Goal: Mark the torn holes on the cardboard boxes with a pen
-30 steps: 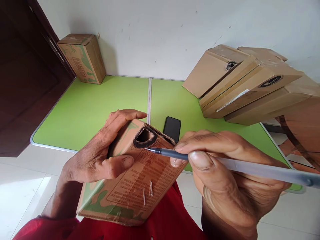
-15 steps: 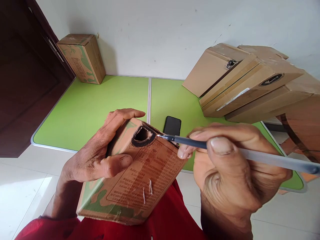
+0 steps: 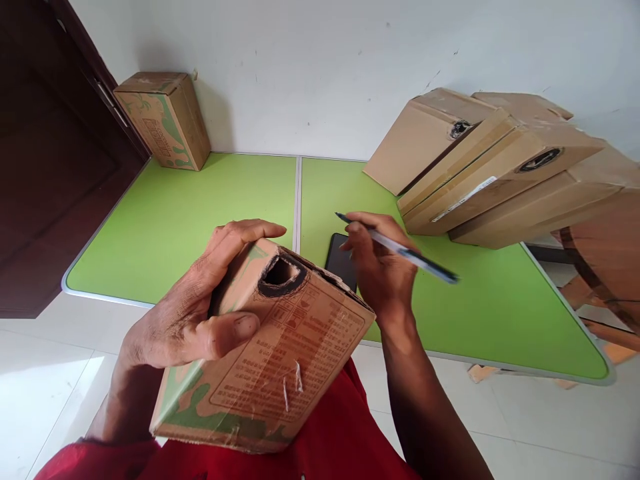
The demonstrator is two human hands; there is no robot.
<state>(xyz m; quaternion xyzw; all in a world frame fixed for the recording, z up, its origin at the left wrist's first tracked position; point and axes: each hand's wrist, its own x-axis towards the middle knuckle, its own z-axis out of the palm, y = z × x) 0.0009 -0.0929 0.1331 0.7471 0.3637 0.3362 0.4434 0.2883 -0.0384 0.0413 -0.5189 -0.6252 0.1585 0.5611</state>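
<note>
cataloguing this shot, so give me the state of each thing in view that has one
Left hand: gripping the held box
Held box: tilted, with a black-rimmed hole near its upper corner
Right hand: holding the pen
Pen: slanted, tip clear of the held box
Phone: flat, partly hidden
Left box: standing, top closed
Right boxes: leaning, two showing dark-rimmed holes
Door: open or shut, cannot tell

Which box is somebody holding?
The green-patterned box with the black-edged hole, gripped in the left hand. The other green-patterned box stands far left on the table; no hand touches it or the brown boxes at right.
</note>
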